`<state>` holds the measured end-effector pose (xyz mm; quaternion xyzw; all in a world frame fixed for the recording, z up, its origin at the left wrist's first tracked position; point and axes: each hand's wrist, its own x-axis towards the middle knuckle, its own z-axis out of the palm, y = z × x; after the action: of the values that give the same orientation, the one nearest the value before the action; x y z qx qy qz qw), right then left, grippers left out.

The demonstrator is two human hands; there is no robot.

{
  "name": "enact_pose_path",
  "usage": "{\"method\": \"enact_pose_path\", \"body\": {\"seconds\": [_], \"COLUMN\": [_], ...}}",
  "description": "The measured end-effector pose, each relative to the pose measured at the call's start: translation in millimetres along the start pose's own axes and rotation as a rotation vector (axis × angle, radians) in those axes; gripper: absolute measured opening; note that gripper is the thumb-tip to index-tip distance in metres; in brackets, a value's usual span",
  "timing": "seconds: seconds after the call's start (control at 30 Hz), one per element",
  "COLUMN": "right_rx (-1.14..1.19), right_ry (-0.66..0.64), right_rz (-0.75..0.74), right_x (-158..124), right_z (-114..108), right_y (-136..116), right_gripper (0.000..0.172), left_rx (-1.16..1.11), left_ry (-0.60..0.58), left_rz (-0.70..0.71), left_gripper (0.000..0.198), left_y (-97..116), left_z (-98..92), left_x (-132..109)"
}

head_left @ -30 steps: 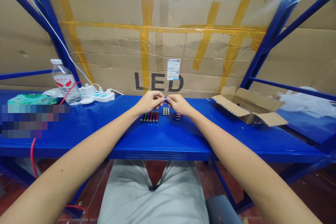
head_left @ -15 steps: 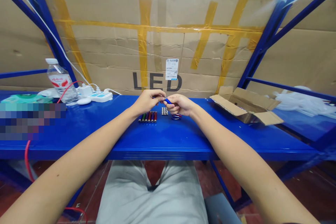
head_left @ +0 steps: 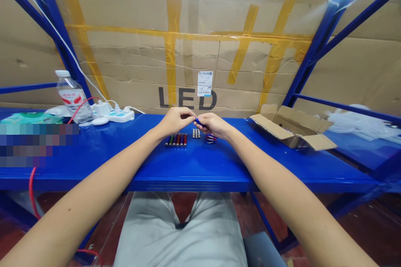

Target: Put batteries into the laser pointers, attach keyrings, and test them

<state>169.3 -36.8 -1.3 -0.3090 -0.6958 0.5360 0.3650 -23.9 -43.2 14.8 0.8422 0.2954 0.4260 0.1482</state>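
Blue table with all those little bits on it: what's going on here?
A person has both hands together above the blue table. The right hand holds a small blue object; the left hand's fingertips are at its end, details too small to tell. Nearby lie a row of coloured tubes, small silvery pieces and a red-and-blue cluster.

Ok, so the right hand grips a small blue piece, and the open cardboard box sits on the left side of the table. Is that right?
Not quite: the open cardboard box sits on the right side of the table, as the head view shows. The right hand does grip a small blue piece.
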Motion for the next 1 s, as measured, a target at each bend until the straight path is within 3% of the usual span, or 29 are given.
{"method": "enact_pose_path", "body": {"seconds": [0.23, 0.37, 0.5, 0.7, 1.0], "right_rx": [-0.574, -0.708, -0.757, -0.762, -0.672], "right_ry": [0.128, 0.141, 0.142, 0.131, 0.098], "right_rz": [-0.214, -0.265, -0.28, -0.27, -0.189], "right_x": [4, 7, 6, 4, 1], "right_z": [-2, -1, -1, -2, -2], "right_y": [4, 7, 8, 4, 1], "right_gripper": [0.031, 0.027, 0.025, 0.029, 0.032], "left_rx": [-0.237, -0.257, -0.15, 0.014, 0.107], "left_ry": [-0.08, -0.165, -0.185, -0.141, -0.135], "left_rz": [-0.259, -0.373, -0.34, -0.18, -0.077], "left_gripper": [0.015, 0.009, 0.009, 0.01, 0.009], "left_y": [-14, -16, -14, -16, -13], "left_z": [4.0, 2.3, 1.6, 5.7, 5.7], "left_x": [4, 3, 1, -2, -4]}}
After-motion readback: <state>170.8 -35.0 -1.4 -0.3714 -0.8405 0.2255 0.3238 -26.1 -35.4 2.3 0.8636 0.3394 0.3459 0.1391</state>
